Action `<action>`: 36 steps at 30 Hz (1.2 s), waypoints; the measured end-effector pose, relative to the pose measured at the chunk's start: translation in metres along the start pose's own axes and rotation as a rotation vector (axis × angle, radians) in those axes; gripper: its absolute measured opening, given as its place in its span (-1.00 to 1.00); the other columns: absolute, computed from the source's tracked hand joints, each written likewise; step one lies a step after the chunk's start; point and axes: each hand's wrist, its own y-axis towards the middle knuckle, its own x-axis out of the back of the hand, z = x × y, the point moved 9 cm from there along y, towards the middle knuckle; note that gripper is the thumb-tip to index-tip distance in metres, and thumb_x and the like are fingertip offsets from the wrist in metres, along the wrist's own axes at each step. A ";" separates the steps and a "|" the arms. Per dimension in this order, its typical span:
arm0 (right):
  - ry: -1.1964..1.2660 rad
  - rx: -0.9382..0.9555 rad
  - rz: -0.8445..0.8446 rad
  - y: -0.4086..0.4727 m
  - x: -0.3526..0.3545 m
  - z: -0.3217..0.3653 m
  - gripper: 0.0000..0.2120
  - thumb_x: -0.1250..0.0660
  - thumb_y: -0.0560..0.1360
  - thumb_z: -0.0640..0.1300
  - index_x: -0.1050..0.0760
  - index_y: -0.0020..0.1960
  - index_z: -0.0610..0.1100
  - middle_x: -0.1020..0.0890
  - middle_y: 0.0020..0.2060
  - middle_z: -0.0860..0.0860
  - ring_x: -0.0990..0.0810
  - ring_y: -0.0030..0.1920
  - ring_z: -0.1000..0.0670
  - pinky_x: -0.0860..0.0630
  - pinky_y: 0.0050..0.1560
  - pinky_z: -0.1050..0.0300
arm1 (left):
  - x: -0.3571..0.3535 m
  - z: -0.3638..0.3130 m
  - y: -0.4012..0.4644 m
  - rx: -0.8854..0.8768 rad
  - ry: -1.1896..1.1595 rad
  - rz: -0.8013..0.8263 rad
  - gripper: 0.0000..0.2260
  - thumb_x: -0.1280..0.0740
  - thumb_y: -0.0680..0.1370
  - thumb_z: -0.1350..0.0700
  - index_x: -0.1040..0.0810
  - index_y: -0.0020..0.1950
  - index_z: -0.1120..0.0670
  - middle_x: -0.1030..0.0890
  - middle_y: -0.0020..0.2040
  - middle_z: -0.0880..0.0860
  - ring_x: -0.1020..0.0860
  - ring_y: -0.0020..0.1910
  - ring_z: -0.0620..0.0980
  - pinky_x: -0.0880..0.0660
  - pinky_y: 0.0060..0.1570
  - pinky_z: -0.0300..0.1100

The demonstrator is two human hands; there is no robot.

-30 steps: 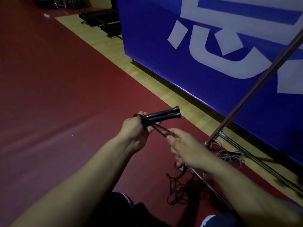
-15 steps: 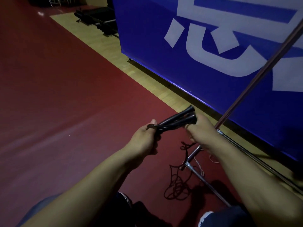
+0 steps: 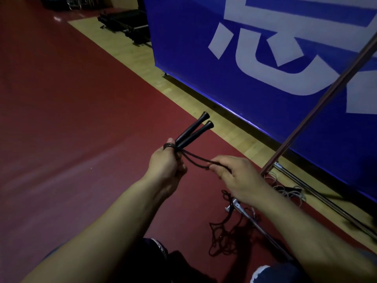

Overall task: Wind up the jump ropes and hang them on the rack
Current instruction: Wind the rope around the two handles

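The two black handles of a jump rope are gripped together at their lower ends by the left hand, the fingers being curled round them; the handles are angled up and to the right, their flared ends slightly parted. From the base of the handles a doubled length of dark cord is led across to the right hand, where it is pinched between thumb and curled fingers. The remainder of the cord is seen as a loose tangle on the red floor below the right forearm, lying against a metal base bar of the rack. An upright pole of the rack is seen slanting up to the right edge, with a pale coil of rope near its foot. Behind the rack a blue banner with white lettering is stood on a strip of wooden flooring. Dark equipment is visible at the far end of the strip. Shoe tips are seen at the lower edge
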 end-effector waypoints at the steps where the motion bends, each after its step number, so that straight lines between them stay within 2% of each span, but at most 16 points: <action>1: 0.005 -0.012 -0.008 -0.001 0.000 0.000 -0.83 -0.25 0.62 -0.10 -0.57 -0.08 -0.09 -0.50 -0.39 0.07 -0.44 -0.40 0.10 -0.39 -0.33 0.13 | 0.001 -0.003 0.000 -0.024 0.043 0.003 -0.77 -0.11 0.71 0.07 -0.41 -0.07 0.13 -0.24 -0.48 -0.03 -0.14 -0.57 -0.14 -0.16 -0.59 -0.28; 3: 0.051 -0.075 0.020 -0.002 0.000 -0.004 -0.76 -0.17 0.64 -0.04 -0.53 -0.09 -0.11 -0.40 -0.47 0.11 -0.33 -0.47 0.14 -0.35 -0.41 0.11 | 0.000 -0.004 0.000 -0.039 0.094 0.020 -0.76 -0.09 0.72 0.07 -0.38 -0.10 0.12 -0.25 -0.45 -0.01 -0.14 -0.60 -0.14 -0.15 -0.61 -0.30; 6: 0.053 -0.100 0.070 -0.004 0.000 -0.004 -0.71 -0.10 0.65 0.03 -0.50 -0.06 -0.12 -0.31 -0.53 0.16 -0.28 -0.51 0.17 -0.22 -0.46 0.29 | -0.003 -0.005 0.001 -0.009 0.106 0.055 -0.76 -0.08 0.72 0.07 -0.38 -0.10 0.10 -0.27 -0.46 -0.01 -0.14 -0.60 -0.14 -0.14 -0.61 -0.32; 9: -0.017 -0.072 0.126 -0.003 -0.007 -0.003 -0.81 -0.14 0.64 0.01 -0.51 0.03 -0.02 -0.38 -0.48 0.13 -0.32 -0.49 0.15 -0.25 -0.46 0.27 | -0.010 -0.004 -0.003 0.063 0.070 0.138 -0.78 -0.09 0.71 0.09 -0.36 -0.12 0.07 -0.26 -0.47 -0.02 -0.12 -0.57 -0.14 -0.12 -0.62 -0.33; 11: -0.085 -0.099 0.129 -0.002 -0.010 -0.013 -0.86 -0.17 0.65 -0.07 -0.50 0.05 -0.03 -0.50 -0.37 0.06 -0.43 -0.43 0.08 -0.33 -0.42 0.16 | -0.018 0.001 -0.008 0.124 0.124 0.258 -0.78 -0.10 0.70 0.08 -0.35 -0.13 0.06 -0.26 -0.45 -0.02 -0.11 -0.55 -0.14 -0.11 -0.62 -0.33; 12: -0.140 -0.130 0.111 0.000 -0.006 -0.020 -0.87 -0.17 0.64 -0.10 -0.50 0.05 -0.04 -0.55 -0.30 0.01 -0.51 -0.36 0.01 -0.41 -0.37 0.10 | -0.022 0.005 -0.011 0.156 0.190 0.334 -0.78 -0.10 0.70 0.07 -0.36 -0.13 0.06 -0.27 -0.44 -0.01 -0.11 -0.53 -0.14 -0.11 -0.60 -0.33; 14: -0.152 -0.214 0.080 0.003 0.004 -0.034 -0.89 -0.20 0.63 -0.13 -0.50 0.03 -0.04 -0.56 -0.27 -0.03 -0.53 -0.33 -0.04 -0.44 -0.37 0.11 | -0.026 0.015 -0.018 0.212 0.360 0.488 -0.76 -0.10 0.70 0.05 -0.37 -0.15 0.07 -0.29 -0.42 0.01 -0.12 -0.50 -0.12 -0.11 -0.57 -0.30; 16: 0.021 -0.253 0.067 0.005 0.015 -0.037 -0.91 -0.29 0.56 -0.25 -0.52 -0.02 -0.09 -0.54 -0.30 -0.02 -0.48 -0.35 -0.01 -0.42 -0.41 0.22 | -0.027 0.022 -0.025 0.244 0.540 0.633 -0.75 -0.10 0.69 0.07 -0.38 -0.16 0.07 -0.29 -0.40 0.00 -0.14 -0.47 -0.10 -0.14 -0.54 -0.28; 19: 0.019 -0.195 0.064 0.006 0.028 -0.033 -0.77 -0.46 0.39 -0.30 -0.54 -0.18 0.03 -0.62 -0.31 0.04 -0.59 -0.28 0.00 -0.53 -0.21 0.11 | -0.025 0.030 -0.039 0.297 0.795 0.814 -0.87 -0.20 0.58 0.10 -0.45 -0.13 0.09 -0.29 -0.38 0.01 -0.17 -0.45 -0.11 -0.17 -0.51 -0.30; 21: 0.008 -0.194 0.125 0.003 0.023 -0.031 -0.75 -0.49 0.36 -0.29 -0.54 -0.21 0.04 -0.65 -0.29 0.04 -0.64 -0.26 0.00 -0.58 -0.23 0.07 | -0.020 0.038 -0.041 0.302 1.048 0.864 -0.85 -0.21 0.59 0.09 -0.48 -0.08 0.14 -0.31 -0.36 0.00 -0.20 -0.45 -0.12 -0.17 -0.48 -0.27; 24: -0.099 -0.159 0.176 0.000 0.016 -0.027 -0.73 -0.49 0.35 -0.27 -0.52 -0.25 0.07 -0.61 -0.32 0.14 -0.58 -0.28 0.20 -0.44 -0.27 0.34 | -0.015 0.050 -0.035 0.189 1.468 0.875 -0.82 -0.15 0.67 0.19 -0.52 -0.01 0.18 -0.36 -0.31 -0.01 -0.26 -0.43 -0.10 -0.25 -0.39 -0.15; 26: -0.166 -0.114 0.171 -0.001 0.013 -0.021 -0.72 -0.49 0.36 -0.26 -0.49 -0.26 0.09 -0.60 -0.31 0.16 -0.56 -0.27 0.23 -0.41 -0.29 0.39 | -0.016 0.058 -0.029 0.137 1.586 0.847 -0.80 -0.12 0.64 0.25 -0.51 -0.06 0.12 -0.42 -0.26 0.04 -0.32 -0.38 -0.03 -0.31 -0.34 -0.10; 28: -0.212 -0.078 0.159 -0.001 0.011 -0.015 -0.72 -0.48 0.39 -0.25 -0.48 -0.24 0.09 -0.59 -0.28 0.17 -0.56 -0.25 0.22 -0.46 -0.26 0.37 | -0.018 0.060 -0.026 0.101 1.570 0.777 -0.81 -0.12 0.66 0.21 -0.50 -0.06 0.12 -0.55 -0.21 0.07 -0.44 -0.31 0.06 -0.46 -0.29 -0.06; 30: -0.240 -0.041 0.142 -0.001 0.011 -0.010 -0.73 -0.46 0.41 -0.26 -0.47 -0.24 0.08 -0.56 -0.27 0.18 -0.54 -0.22 0.22 -0.48 -0.22 0.33 | -0.019 0.062 -0.024 0.088 1.467 0.724 -0.75 -0.08 0.70 0.12 -0.51 0.07 0.19 -0.68 -0.08 0.08 -0.61 -0.21 0.12 -0.60 -0.15 0.00; 32: -0.275 0.020 0.136 0.000 0.012 -0.002 -0.75 -0.44 0.41 -0.28 -0.47 -0.23 0.04 -0.53 -0.27 0.18 -0.52 -0.22 0.20 -0.47 -0.20 0.30 | -0.021 0.063 -0.024 0.096 1.336 0.688 -0.71 -0.05 0.71 0.12 -0.52 0.15 0.22 -0.69 0.01 0.15 -0.68 -0.11 0.14 -0.63 -0.10 0.00; 36: -0.365 0.131 0.083 -0.002 0.014 0.011 -0.78 -0.41 0.39 -0.30 -0.48 -0.22 0.00 -0.48 -0.28 0.17 -0.49 -0.26 0.13 -0.50 -0.24 0.11 | -0.025 0.056 -0.017 0.005 1.163 0.578 -0.74 -0.11 0.70 0.13 -0.55 -0.02 0.13 -0.70 -0.09 0.18 -0.67 -0.22 0.11 -0.66 -0.15 0.03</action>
